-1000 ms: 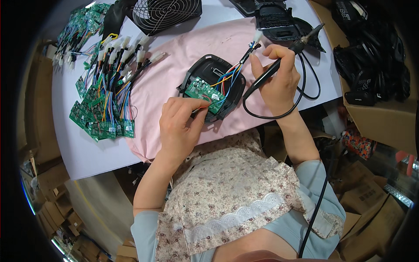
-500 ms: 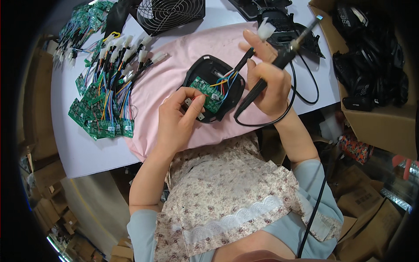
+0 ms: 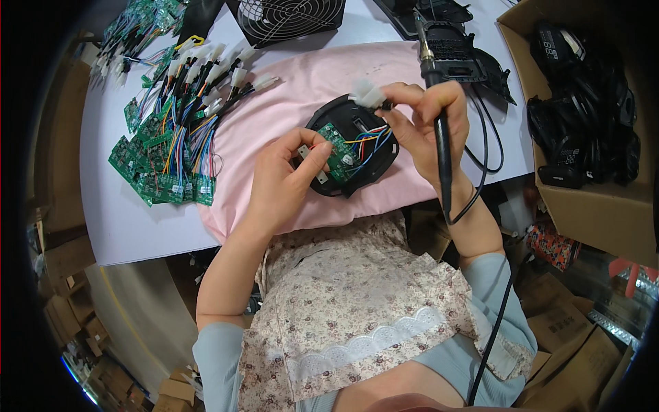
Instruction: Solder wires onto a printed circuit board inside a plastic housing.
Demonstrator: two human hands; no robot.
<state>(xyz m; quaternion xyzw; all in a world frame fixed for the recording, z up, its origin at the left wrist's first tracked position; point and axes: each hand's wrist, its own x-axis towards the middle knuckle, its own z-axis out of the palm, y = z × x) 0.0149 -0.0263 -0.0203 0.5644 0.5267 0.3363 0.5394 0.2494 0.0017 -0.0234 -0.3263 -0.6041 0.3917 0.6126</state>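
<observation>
A black plastic housing [image 3: 343,110] lies on the pink cloth with a green circuit board [image 3: 341,159] in it. Thumb and forefinger of my left hand [image 3: 292,161] pinch together at the board's left edge; a bit of thin red wire shows between them. My right hand [image 3: 436,127] carries a soldering iron [image 3: 443,137], its metal tip pointing up and away. The same hand's thumb and forefinger grip the white connector [image 3: 368,93] of a wire bundle just above the housing. Coloured wires [image 3: 374,136] run from the board toward that connector.
Several circuit boards with wires and white connectors [image 3: 171,141] are heaped on the left. A black fan [image 3: 288,17] stands at the back, with black plastic parts [image 3: 453,51] to its right. A cardboard box [image 3: 597,213] of black housings is at far right. The iron's cable [image 3: 484,172] loops beside my right arm.
My right hand has turned the soldering iron from slanting right to nearly upright. It has swung the white connector left and down over the housing. My left hand keeps its pinch at the board.
</observation>
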